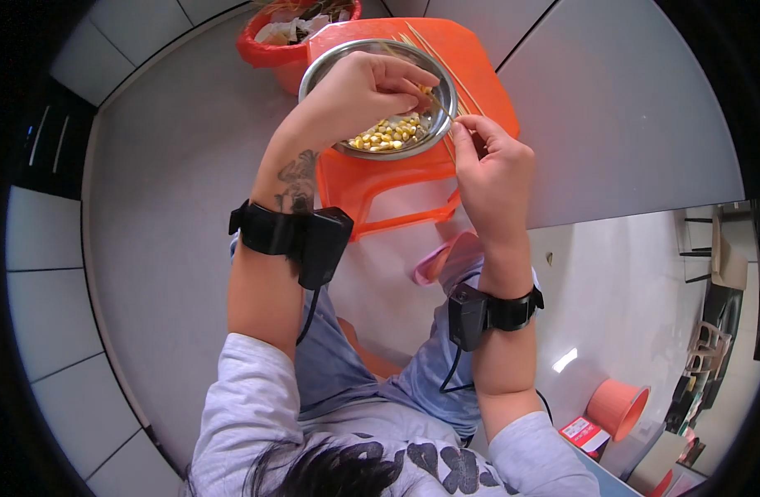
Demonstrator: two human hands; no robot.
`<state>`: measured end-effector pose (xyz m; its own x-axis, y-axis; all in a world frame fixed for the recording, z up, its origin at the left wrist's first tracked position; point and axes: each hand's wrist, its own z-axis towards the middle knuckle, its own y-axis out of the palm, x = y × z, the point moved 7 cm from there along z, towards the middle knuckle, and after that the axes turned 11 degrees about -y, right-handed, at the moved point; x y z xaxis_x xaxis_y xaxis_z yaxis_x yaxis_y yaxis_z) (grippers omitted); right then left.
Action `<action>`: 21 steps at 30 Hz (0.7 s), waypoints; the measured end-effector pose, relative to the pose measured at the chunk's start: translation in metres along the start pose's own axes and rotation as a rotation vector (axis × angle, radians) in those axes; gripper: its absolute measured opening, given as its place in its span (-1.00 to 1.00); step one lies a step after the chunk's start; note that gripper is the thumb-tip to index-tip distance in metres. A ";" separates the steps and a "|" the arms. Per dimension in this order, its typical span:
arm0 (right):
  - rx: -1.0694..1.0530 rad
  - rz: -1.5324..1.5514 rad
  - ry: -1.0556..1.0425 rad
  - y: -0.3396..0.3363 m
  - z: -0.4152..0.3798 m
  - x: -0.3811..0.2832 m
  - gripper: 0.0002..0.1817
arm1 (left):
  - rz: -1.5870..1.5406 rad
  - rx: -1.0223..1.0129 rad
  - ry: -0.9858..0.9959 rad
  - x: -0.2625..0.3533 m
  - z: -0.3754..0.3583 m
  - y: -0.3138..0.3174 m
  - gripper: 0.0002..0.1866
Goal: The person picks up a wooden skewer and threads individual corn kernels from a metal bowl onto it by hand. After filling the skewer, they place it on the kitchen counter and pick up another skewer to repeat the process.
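A steel bowl (308,75) holds loose yellow and white corn kernels (388,132). My left hand (376,87) hovers over the bowl, its fingers closed in a pinch. Small yellow corn kernels (427,89) show at its fingertips, partly hidden by them. Just right of the bowl's rim, my right hand (494,157) grips one end of a thin wooden skewer (443,108) between thumb and index finger. That skewer slants up and left toward the left fingertips. More bare skewers (446,62) lie beside and behind the bowl.
Under the bowl stands an orange plastic stool (471,41). A red-lined waste bin (268,54) is behind it on the left. A grey panel (620,116) borders the right side. A pink bucket (618,409) and a red-and-white box (584,434) are at lower right.
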<state>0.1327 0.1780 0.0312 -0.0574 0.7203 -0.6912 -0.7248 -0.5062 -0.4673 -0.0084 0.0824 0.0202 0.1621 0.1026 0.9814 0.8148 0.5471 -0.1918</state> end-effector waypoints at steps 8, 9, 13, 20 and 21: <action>0.058 -0.056 0.048 -0.010 0.005 0.004 -0.84 | 0.558 0.348 0.033 -0.021 0.017 -0.026 -0.64; 0.067 -0.053 0.047 -0.011 0.005 0.005 -0.84 | 0.763 0.367 0.011 -0.018 0.019 -0.021 -0.72; 0.051 -0.061 0.075 -0.013 0.003 0.007 -0.84 | 0.902 0.353 0.025 -0.026 0.024 -0.015 -0.76; 0.079 -0.039 0.052 -0.018 0.001 0.010 -0.84 | 0.922 0.385 -0.024 -0.031 0.024 -0.018 -0.78; 0.072 -0.047 0.048 -0.018 0.002 0.008 -0.84 | 0.922 0.404 0.009 -0.030 0.023 -0.018 -0.78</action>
<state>0.1440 0.1938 0.0350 0.0098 0.7180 -0.6960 -0.7732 -0.4359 -0.4606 -0.0410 0.0886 -0.0056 0.6396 0.6229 0.4504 0.1194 0.4983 -0.8587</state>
